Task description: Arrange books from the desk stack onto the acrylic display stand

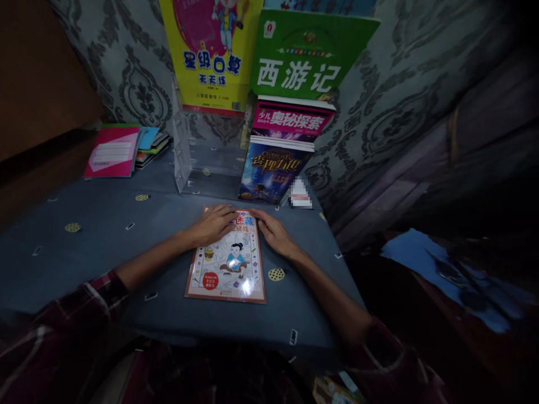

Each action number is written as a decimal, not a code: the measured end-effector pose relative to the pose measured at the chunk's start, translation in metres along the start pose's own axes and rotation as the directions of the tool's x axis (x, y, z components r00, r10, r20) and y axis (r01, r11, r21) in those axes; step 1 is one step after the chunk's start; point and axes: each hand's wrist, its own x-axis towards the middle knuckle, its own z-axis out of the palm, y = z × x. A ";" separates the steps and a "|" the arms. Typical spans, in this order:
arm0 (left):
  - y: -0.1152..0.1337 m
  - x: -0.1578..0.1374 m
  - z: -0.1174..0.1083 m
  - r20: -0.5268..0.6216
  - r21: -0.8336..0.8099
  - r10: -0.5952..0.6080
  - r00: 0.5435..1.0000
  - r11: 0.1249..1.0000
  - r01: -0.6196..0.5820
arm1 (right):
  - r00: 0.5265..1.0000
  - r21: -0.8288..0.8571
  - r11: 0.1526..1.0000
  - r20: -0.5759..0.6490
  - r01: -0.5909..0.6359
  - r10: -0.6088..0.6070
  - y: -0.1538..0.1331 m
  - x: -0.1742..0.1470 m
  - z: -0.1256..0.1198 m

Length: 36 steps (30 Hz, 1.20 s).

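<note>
Orange borders a glossy picture book (229,258) lying flat on a blue-grey tablecloth (113,235), straight ahead of a person in plaid sleeves. The left hand (214,225) rests palm down at the cover's 11 o'clock, fingers loosely spread over its title, grasping nothing. The right hand (273,232) touches the edge at 1 o'clock, fingers outstretched and unclenched. Beyond, at 12 o'clock, stands a clear rack (180,143), with a yellow book (215,70) at its upper left and green (314,53), magenta (290,119) and dark-blue books (274,171) tiered at right. A pink notebook (113,150) lies toward 10 o'clock.
</note>
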 end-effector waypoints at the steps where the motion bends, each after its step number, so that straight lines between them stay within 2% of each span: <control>1: 0.002 0.002 0.003 -0.003 -0.020 0.013 1.000 1.000 -0.013 | 1.000 -0.003 1.000 0.001 0.002 -0.002 -0.001 0.000 0.000; 6: 0.014 -0.003 0.008 -0.011 -0.056 0.116 0.993 0.992 -0.116 | 1.000 -0.040 0.999 -0.006 -0.020 0.020 -0.006 0.000 0.000; 13: 0.039 -0.021 0.011 0.055 -0.051 0.251 0.966 0.967 -0.249 | 1.000 -0.043 0.999 -0.003 -0.028 0.028 -0.006 0.001 0.002; 19: 0.058 -0.042 0.011 0.176 -0.029 0.356 0.918 0.934 -0.357 | 1.000 -0.035 0.999 -0.016 -0.016 0.015 -0.006 0.000 0.003; 26: 0.079 -0.064 0.006 0.223 -0.037 0.438 0.871 0.896 -0.442 | 1.000 -0.102 0.995 -0.012 -0.004 0.003 -0.010 0.001 0.003; 33: 0.085 -0.069 0.006 0.157 -0.001 0.487 0.859 0.870 -0.493 | 1.000 -0.239 0.971 -0.002 -0.019 0.019 -0.019 -0.002 0.010; 35: 0.081 -0.071 0.007 0.093 -0.009 0.472 0.877 0.881 -0.473 | 1.000 -0.280 0.960 -0.006 -0.018 0.017 -0.030 -0.008 0.011; 36: 0.077 -0.073 0.007 0.039 -0.011 0.431 0.902 0.902 -0.431 | 1.000 -0.298 0.954 -0.009 -0.005 0.002 -0.038 -0.013 0.012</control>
